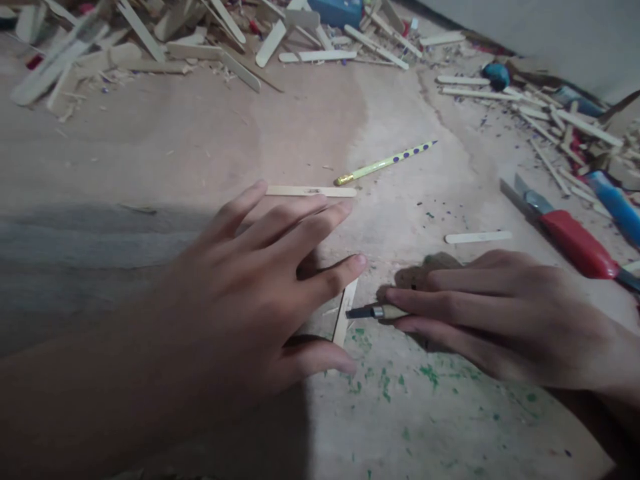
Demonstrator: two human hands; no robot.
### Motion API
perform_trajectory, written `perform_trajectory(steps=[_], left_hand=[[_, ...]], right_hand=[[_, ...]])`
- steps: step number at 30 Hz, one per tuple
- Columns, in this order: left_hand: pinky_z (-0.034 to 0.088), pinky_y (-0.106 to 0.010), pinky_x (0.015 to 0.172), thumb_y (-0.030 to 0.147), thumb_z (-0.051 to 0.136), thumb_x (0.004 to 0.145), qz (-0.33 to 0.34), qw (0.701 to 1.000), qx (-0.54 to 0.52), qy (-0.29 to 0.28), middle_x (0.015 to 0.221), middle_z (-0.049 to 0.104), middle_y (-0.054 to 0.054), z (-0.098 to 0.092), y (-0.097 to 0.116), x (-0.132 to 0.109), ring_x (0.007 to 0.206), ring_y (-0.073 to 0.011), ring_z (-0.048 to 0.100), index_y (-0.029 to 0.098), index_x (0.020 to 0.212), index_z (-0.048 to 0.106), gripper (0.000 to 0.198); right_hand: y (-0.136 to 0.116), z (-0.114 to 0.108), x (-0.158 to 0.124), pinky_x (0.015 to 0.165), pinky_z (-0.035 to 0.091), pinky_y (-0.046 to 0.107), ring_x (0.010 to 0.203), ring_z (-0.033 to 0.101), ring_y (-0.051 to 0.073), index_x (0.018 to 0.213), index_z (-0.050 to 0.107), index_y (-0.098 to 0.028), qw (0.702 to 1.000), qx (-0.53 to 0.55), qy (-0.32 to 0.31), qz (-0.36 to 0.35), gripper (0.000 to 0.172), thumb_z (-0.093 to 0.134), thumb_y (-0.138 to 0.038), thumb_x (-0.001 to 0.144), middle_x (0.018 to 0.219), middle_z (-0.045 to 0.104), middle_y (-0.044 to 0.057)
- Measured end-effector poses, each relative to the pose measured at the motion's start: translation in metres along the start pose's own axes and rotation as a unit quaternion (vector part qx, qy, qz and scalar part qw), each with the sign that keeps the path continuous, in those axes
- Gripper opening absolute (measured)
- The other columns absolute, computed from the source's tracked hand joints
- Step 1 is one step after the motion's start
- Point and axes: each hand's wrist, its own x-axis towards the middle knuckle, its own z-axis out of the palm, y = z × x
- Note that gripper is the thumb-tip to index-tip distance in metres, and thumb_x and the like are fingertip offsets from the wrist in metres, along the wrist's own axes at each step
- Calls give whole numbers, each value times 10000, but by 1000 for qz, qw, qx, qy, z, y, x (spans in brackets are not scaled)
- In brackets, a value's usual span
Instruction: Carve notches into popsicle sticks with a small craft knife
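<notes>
My left hand (270, 267) lies spread over the table, palm down. Its index finger and thumb rest at the two ends of a short craft stick (344, 313), which hides partly beneath them. Another craft stick (313, 191), with a dark mark at its middle, lies by the tips of the other fingers. My right hand (490, 313) is closed round the wooden handle of a small carving chisel (367, 312). The chisel's metal blade points left and meets the short stick near its middle.
A yellow pencil (387, 162) with purple dots lies beyond my hands. To the right are a loose craft stick (479, 237) and a red-handled cutter (575, 240) with its blade out. Piled sticks (145, 40) and scraps line the back, near a wall (550, 33).
</notes>
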Motion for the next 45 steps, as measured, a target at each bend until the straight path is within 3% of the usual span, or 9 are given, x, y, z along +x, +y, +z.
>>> perform_trajectory(steps=[4,10,13,16,22,27,33,39,45], left_hand=[[515,-913,1496,775,766,1250,14,1000,7,-5,1894,696,-231,1,-2,-2,1771,-579,680,245,1749,750,728],[532,-936,1464,716,561,1347,16,1000,6,-8,1908,678,-246,-2,-3,-3,1796,-549,663,253,1763,704,638],[502,-874,1521,715,627,1343,2,1000,-5,-13,1926,673,-205,-5,-2,-3,1834,-506,637,275,1774,702,621],[518,-860,1517,751,735,1288,2,1000,3,-18,1937,661,-204,-5,-2,-3,1833,-517,635,270,1773,713,683],[526,-892,1506,780,729,1282,-7,1000,-4,15,1891,719,-194,1,-1,-1,1803,-504,672,291,1738,751,669],[567,-900,1477,827,809,1220,6,1000,4,-2,1889,713,-206,1,-2,-1,1784,-544,685,264,1759,758,782],[532,-914,1494,786,787,1253,1,1000,-1,-5,1891,714,-208,-4,0,-1,1799,-534,674,268,1743,763,713],[485,-844,1538,702,827,1269,-18,1000,-11,-15,1936,679,-197,-6,5,-3,1835,-495,642,270,1772,747,668],[510,-856,1515,757,737,1276,-6,1000,7,22,1914,695,-197,3,0,-5,1820,-504,655,280,1744,747,668]], right_hand=[[0,2,1,713,579,304,860,833,136,1478,841,-116,1000,2,0,-2,201,732,-240,1363,1108,912,49],[-1,5,2,726,555,292,878,821,124,1473,835,-112,1000,-15,13,-6,214,715,-258,1373,1075,875,31],[-2,8,2,697,531,303,814,774,121,1453,826,-104,999,-37,23,-22,197,718,-245,1368,1051,862,28],[-2,9,2,683,523,311,761,728,120,1457,817,-97,998,-45,23,-33,201,707,-241,1371,1019,846,21],[-1,6,-2,685,550,315,836,831,131,1468,820,-128,998,-59,18,-9,193,723,-261,1368,1043,879,26],[-1,4,-1,751,613,298,925,901,115,1465,824,-130,997,-80,12,2,206,699,-272,1384,1122,938,39],[-3,5,-1,740,619,299,912,909,103,1446,818,-150,996,-87,30,1,164,712,-256,1378,1150,955,23],[-3,6,-4,752,629,300,957,935,123,1448,816,-142,996,-81,41,-5,182,720,-279,1377,1169,961,39],[0,10,0,700,600,294,893,901,123,1442,832,-142,998,-61,35,-4,170,759,-270,1357,1148,957,42]])
